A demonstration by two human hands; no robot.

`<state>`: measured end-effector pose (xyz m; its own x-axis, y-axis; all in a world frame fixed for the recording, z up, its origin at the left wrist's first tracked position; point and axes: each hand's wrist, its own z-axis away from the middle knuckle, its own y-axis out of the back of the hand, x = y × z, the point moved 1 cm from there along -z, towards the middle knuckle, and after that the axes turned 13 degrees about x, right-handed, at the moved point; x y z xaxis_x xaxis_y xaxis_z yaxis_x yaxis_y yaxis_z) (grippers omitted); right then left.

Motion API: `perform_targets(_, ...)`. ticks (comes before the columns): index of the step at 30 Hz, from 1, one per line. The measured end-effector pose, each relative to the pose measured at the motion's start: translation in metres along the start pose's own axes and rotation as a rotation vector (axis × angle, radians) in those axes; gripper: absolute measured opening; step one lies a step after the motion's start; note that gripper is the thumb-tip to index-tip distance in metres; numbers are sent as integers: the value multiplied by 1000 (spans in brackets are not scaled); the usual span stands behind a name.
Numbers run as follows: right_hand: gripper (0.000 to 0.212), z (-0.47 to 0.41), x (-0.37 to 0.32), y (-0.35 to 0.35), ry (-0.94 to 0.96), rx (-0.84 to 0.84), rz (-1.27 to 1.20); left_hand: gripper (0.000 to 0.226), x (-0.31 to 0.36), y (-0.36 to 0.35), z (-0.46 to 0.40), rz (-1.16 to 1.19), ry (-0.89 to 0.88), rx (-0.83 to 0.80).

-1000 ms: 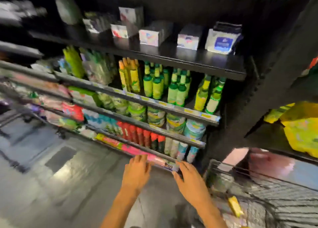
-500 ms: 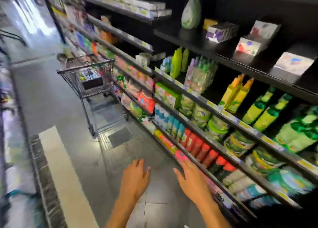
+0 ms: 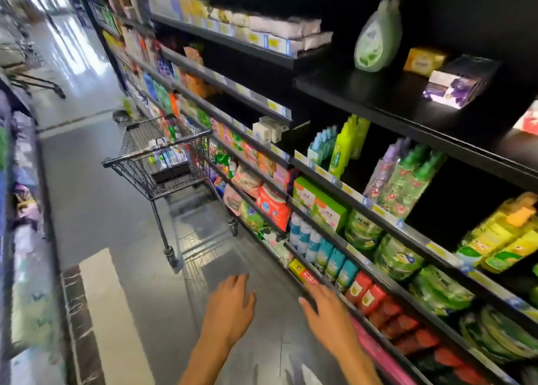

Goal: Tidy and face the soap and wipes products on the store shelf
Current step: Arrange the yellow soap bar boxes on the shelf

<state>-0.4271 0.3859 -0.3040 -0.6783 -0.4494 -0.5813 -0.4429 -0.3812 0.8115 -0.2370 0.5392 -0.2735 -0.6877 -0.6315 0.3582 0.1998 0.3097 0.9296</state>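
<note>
Running down the right side of the aisle, the shelves [image 3: 329, 169] are seen from much the same angle as half a second ago, whereas a second ago they were faced head-on; the cart [image 3: 163, 163], then just entering at upper left, now stands nearer the middle of the view, close against the shelf fronts on the grey floor [image 3: 96, 198]. Bottles and small packs, too blurred to identify, are held in the cart's basket. On the shelves, white wipes packs [image 3: 286, 29] are lined along the top tier, a green refill pouch [image 3: 374, 38] is stood upright beside boxed soaps [image 3: 457, 85], green bottles [image 3: 406, 178] and round green wipes packs [image 3: 396, 258] are set on the middle tiers, and red packs [image 3: 365, 293] are ranged along a lower tier. Both hands are kept low over the floor, as before. The left hand [image 3: 231, 309] is spread, palm down, with nothing held or touched. The right hand [image 3: 326, 307] is likewise spread and empty, its fingertips just beside the lowest shelf edge; contact cannot be told.
</note>
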Motion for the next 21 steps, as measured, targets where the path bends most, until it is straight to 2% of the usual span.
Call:
perform_targets(3,71,-66,-24,-1,-32,28,-12,51,-5,5,-63,-31,-30,-44)
perform_targets(6,49,-119,-52,14,-13,87,-1,49,-15,-3,-116,-15,-29,-81)
perform_targets(11,50,-201,-86,56,-68,300,-11,49,-16,-21,-211,53,-139,-143)
perform_targets(15,46,-242,-114,100,-93,555,-11,46,-1,-20,-289,93,-329,-177)
perform_targets(18,45,-257,-129,134,-103,761,18,52,14,-7,-339,163,-490,-143)
perform_targets(21,36,-270,-135,166,-72,997,114,46,40,15,-382,226,-630,-120)
